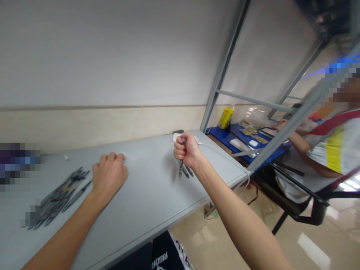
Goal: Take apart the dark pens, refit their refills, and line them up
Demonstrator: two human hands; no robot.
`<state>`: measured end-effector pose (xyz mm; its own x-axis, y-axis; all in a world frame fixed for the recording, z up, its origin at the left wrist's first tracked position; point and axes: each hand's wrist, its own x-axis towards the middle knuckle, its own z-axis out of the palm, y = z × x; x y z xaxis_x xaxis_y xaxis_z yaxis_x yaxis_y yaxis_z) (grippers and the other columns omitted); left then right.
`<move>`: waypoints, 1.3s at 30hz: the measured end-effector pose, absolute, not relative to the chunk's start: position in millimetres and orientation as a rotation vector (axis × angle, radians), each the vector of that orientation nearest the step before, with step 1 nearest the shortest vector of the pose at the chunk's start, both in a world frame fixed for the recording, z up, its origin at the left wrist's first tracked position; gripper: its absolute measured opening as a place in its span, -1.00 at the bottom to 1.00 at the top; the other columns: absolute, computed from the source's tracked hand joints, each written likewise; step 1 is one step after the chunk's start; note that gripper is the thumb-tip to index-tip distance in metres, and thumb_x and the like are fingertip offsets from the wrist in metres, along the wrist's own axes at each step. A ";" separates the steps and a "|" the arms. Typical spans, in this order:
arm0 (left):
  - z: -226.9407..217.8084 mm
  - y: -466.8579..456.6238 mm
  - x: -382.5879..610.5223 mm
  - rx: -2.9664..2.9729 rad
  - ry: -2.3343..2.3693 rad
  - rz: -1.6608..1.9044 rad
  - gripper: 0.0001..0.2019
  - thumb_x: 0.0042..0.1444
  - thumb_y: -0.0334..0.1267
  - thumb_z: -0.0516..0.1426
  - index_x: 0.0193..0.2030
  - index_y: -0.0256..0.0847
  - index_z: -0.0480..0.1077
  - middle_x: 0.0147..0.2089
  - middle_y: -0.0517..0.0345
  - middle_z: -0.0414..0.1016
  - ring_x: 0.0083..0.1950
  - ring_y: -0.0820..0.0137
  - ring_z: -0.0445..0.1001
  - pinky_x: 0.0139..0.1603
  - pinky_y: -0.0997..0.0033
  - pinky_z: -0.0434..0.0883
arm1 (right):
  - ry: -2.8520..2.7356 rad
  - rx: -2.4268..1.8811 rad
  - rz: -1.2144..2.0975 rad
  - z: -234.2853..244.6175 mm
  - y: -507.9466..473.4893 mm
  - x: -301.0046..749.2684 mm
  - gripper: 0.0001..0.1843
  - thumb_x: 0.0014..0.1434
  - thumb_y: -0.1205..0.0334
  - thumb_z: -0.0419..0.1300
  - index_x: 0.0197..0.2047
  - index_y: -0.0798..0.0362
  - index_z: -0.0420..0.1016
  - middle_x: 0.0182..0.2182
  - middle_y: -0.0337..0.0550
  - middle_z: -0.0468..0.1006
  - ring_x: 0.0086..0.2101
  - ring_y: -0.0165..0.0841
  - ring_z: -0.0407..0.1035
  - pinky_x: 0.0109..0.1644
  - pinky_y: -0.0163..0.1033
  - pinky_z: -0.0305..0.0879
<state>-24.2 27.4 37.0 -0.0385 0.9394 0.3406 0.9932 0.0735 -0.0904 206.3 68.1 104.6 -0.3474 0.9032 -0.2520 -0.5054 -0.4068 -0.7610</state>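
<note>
My right hand [187, 149] is raised over the right part of the grey table [146, 202], its fingers wrapped round several grey pens [180, 169] with their tips pointing down. My left hand [109, 172] lies palm down on the tabletop, fingers slightly bent and apart; what is under the palm is hidden. Beside its wrist is a single grey pen [76, 197]. Farther left, a bunch of similar grey pens [57, 198] lies side by side, partly blurred out.
Behind my right hand are a white charger-like block [176, 137], a white cable [213, 147] and a dark-handled tool [178, 131]. Metal bed-frame posts [225, 67] rise at the right. Beyond them, a seated person [323, 150] works at a blue table [218, 134]. A dark box [163, 253] stands below.
</note>
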 end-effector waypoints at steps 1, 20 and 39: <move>37.7 27.5 -27.3 -1.917 -2.059 -0.227 -0.68 0.09 -0.35 -0.09 -0.09 -0.29 0.38 -0.09 -0.19 0.40 -0.02 0.02 0.31 -0.22 0.13 0.32 | -0.726 -0.833 1.885 105.5 68.7 207.1 -0.67 0.12 0.17 -0.16 -0.65 0.02 0.00 -0.80 -0.46 -0.20 -0.72 -0.54 -0.41 -0.71 -0.41 -0.46; 32.1 31.0 -46.4 -1.961 -2.233 -0.013 -0.65 0.06 -0.48 -0.13 -0.08 -0.29 0.36 -0.05 -0.25 0.33 -0.01 0.00 0.28 -0.23 0.01 0.36 | -0.948 -0.982 1.761 83.2 62.6 191.0 -0.66 0.17 0.18 -0.17 -0.40 0.12 0.35 -0.69 -0.36 0.15 -0.71 -0.52 0.01 -0.65 -0.42 -0.01; 41.1 27.2 -42.1 -1.981 -2.260 0.003 -0.60 0.06 -0.54 -0.18 -0.03 -0.33 0.32 -0.18 -0.23 0.40 -0.11 0.03 0.40 -0.33 0.21 0.37 | -2.216 -1.671 -0.092 22.2 72.3 195.0 -0.76 0.18 0.27 0.05 -0.29 0.11 0.55 -0.26 0.08 0.50 -0.13 -0.14 0.20 -0.13 -0.11 0.06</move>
<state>-42.1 27.2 41.1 -0.1258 0.9870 0.1004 0.9867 0.1350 -0.0907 195.0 72.3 22.2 -0.2343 0.9169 0.3230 0.9405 0.2979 -0.1637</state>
